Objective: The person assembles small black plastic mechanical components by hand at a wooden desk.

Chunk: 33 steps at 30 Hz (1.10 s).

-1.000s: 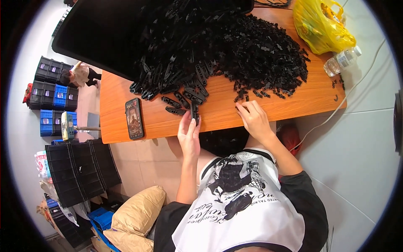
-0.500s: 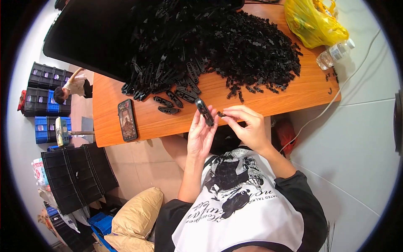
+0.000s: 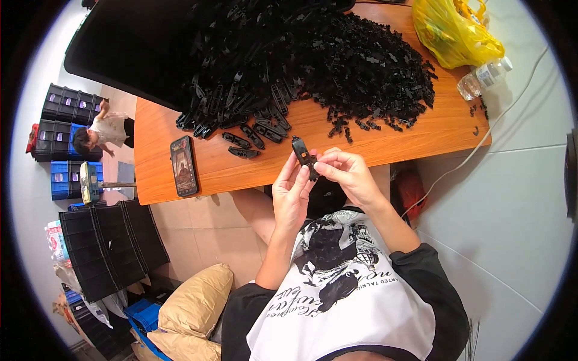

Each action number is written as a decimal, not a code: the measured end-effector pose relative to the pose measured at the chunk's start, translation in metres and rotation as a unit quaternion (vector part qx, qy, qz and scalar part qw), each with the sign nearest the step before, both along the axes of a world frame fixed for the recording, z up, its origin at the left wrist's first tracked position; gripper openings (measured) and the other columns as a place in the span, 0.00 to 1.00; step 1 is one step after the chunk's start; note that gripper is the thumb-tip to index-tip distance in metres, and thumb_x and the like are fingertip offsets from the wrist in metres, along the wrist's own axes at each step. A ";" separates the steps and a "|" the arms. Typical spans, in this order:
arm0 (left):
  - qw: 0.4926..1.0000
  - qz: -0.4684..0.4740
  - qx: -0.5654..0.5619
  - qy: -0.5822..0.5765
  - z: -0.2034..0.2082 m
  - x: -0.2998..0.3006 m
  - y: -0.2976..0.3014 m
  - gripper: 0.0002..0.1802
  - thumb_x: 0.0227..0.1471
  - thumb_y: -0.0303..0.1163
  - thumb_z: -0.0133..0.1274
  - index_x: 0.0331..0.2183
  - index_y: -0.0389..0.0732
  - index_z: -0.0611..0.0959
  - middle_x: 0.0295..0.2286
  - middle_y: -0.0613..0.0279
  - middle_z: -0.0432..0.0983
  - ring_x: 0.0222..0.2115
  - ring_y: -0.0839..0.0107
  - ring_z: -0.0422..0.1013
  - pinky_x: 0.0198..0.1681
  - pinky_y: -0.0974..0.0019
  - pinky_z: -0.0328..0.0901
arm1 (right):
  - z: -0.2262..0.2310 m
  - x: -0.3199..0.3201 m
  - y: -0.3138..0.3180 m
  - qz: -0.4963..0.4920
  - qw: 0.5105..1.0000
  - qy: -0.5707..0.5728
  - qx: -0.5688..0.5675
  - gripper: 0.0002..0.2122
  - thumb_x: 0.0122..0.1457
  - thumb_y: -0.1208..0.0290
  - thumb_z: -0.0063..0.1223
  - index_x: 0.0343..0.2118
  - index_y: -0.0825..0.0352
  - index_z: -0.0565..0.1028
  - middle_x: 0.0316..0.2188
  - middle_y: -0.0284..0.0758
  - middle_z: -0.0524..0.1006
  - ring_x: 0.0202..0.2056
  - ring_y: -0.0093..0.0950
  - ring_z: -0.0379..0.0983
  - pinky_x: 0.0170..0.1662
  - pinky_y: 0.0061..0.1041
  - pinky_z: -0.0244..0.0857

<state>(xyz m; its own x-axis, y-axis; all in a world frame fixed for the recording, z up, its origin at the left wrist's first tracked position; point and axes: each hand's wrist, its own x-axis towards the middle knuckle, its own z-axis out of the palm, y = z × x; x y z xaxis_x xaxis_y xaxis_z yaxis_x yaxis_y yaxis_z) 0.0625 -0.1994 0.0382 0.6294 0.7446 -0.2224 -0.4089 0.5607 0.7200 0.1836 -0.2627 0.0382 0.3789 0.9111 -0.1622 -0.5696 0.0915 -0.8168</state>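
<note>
A long black plastic housing (image 3: 299,146) with an opening in it stands out past the fingers of my left hand (image 3: 289,194), which is closed round its lower part. My right hand (image 3: 349,175) pinches a small black plastic clip (image 3: 312,163) against the housing's near end; the fingers hide part of the clip. Both hands meet just in front of the table edge. Beyond them, several similar black housings (image 3: 244,153) lie loose on the wooden table (image 3: 235,174). A large pile of small black clips (image 3: 379,78) spreads over the table's far right.
A dark bin (image 3: 126,54) lies at the far left, with more housings (image 3: 223,102) heaped beside it. A phone (image 3: 183,166), a yellow plastic bag (image 3: 451,36) and a clear bottle (image 3: 483,78) are on the table. At left, a person (image 3: 102,133) stands near stacked crates (image 3: 63,138).
My right hand has moved left and brought the small clip against the housing. My left fingers have closed further round the housing. The person at left has shifted their arms.
</note>
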 end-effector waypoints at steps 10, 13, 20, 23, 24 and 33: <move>0.999 0.023 0.025 0.018 -0.006 -0.001 0.001 0.18 0.55 0.26 0.43 0.48 0.35 0.68 0.45 0.49 0.67 0.43 0.66 0.68 0.46 0.64 0.65 | -0.002 0.001 0.001 0.017 1.000 0.007 0.003 0.05 0.49 0.78 0.56 0.29 0.72 0.76 0.31 0.27 0.68 0.33 0.17 0.68 0.40 0.15 0.62; 0.998 0.039 0.034 0.039 -0.010 -0.001 -0.001 0.17 0.55 0.26 0.43 0.47 0.35 0.69 0.44 0.50 0.68 0.43 0.66 0.68 0.46 0.64 0.65 | 0.000 0.000 0.003 0.019 1.000 0.024 -0.006 0.04 0.49 0.81 0.55 0.29 0.71 0.75 0.31 0.27 0.68 0.33 0.16 0.66 0.38 0.14 0.60; 0.995 0.057 0.055 0.060 -0.009 0.001 -0.004 0.17 0.54 0.25 0.44 0.47 0.34 0.70 0.42 0.57 0.70 0.39 0.75 0.69 0.42 0.71 0.67 | -0.007 0.001 0.004 0.036 0.998 0.045 -0.021 0.09 0.48 0.80 0.56 0.34 0.71 0.72 0.32 0.27 0.67 0.32 0.16 0.65 0.36 0.15 0.59; 0.994 0.054 0.065 0.068 -0.009 -0.001 -0.004 0.17 0.54 0.26 0.43 0.47 0.34 0.69 0.41 0.53 0.70 0.41 0.68 0.69 0.44 0.65 0.67 | -0.008 -0.001 0.006 -0.047 0.975 -0.216 0.014 0.29 0.48 0.80 0.55 0.53 0.67 0.56 0.38 0.31 0.69 0.38 0.17 0.64 0.40 0.16 0.61; 0.994 0.041 0.052 0.083 -0.009 -0.002 -0.005 0.17 0.54 0.27 0.44 0.47 0.34 0.69 0.41 0.54 0.70 0.39 0.69 0.70 0.43 0.65 0.67 | 0.000 0.001 0.007 -0.047 0.975 -0.216 0.014 0.29 0.48 0.80 0.55 0.53 0.67 0.56 0.38 0.31 0.69 0.38 0.17 0.64 0.40 0.16 0.61; 0.995 -0.019 0.038 0.096 -0.007 -0.004 -0.004 0.19 0.55 0.29 0.44 0.48 0.33 0.68 0.38 0.58 0.72 0.35 0.74 0.71 0.41 0.66 0.69 | 0.004 0.011 0.011 0.076 0.990 -0.116 0.024 0.23 0.51 0.81 0.52 0.51 0.68 0.63 0.39 0.35 0.71 0.40 0.20 0.68 0.41 0.19 0.66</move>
<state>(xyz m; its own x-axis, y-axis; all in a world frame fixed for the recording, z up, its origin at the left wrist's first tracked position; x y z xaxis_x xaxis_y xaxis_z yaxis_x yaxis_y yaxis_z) 0.0586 -0.2034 0.0312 0.6085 0.7404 -0.2857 -0.2398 0.5147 0.8231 0.1945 -0.2520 0.0427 0.2593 0.9649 -0.0409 -0.3770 0.0622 -0.9241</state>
